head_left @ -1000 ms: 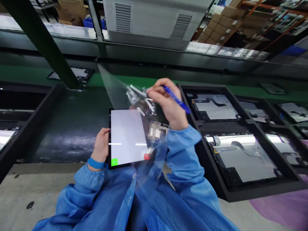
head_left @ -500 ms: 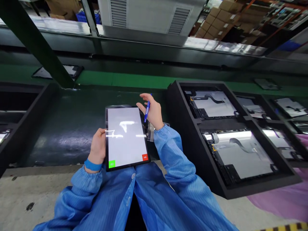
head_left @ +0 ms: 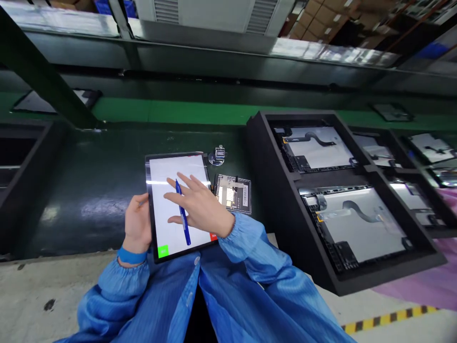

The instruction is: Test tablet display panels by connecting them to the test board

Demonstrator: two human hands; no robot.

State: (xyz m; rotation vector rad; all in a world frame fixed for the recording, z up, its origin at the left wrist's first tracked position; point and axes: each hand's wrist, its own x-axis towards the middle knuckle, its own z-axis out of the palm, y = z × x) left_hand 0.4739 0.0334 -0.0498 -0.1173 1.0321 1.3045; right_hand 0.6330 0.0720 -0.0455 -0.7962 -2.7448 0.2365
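Note:
A tablet-like display panel (head_left: pixel 176 212) lies tilted at the bench's front edge. Its lit screen is white, with a green square at the lower left and a red one at the lower right. My left hand (head_left: pixel 138 221) grips the panel's left edge, its fingers partly hidden behind it. Over the middle of the screen is my right hand (head_left: pixel 202 205), fingers spread, a blue pen (head_left: pixel 184 221) tucked between them. Whether its fingertips touch the glass I cannot tell. Just right of the panel, partly under my right wrist, lies a circuit board in a dark frame (head_left: pixel 244 193).
A small metal tally counter (head_left: pixel 218 155) stands behind the board. On the right, a black divided tray (head_left: pixel 257 157) holds several display panels with ribbon cables. Another black tray (head_left: pixel 26 176) is at the left. A green post (head_left: pixel 46 76) rises at the back left.
My right hand has swung left and down from beside the panel to over the screen, still with the pen. The tally counter and circuit board are now uncovered. My left hand keeps its grip.

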